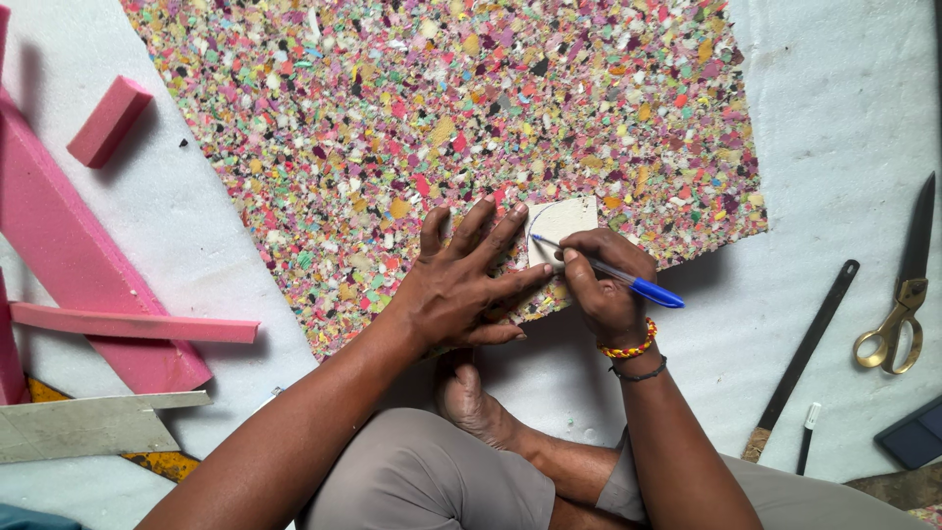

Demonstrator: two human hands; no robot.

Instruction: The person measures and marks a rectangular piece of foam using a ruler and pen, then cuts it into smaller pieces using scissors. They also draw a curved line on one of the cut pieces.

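The left hand (pixel 461 290) covers much of the pale template (pixel 564 224), hiding its lower left edge. The speckled foam sheet (pixel 442 108) runs off the top edge. The pink foam slabs (pixel 59 245) are cut by the left edge, the dark flat object (pixel 915 434) by the right. The scissors (pixel 903 294) lose their blade tip near the right edge.

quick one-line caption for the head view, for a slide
Left hand pins a pale template on speckled foam sheet while right hand traces it with a blue pen.
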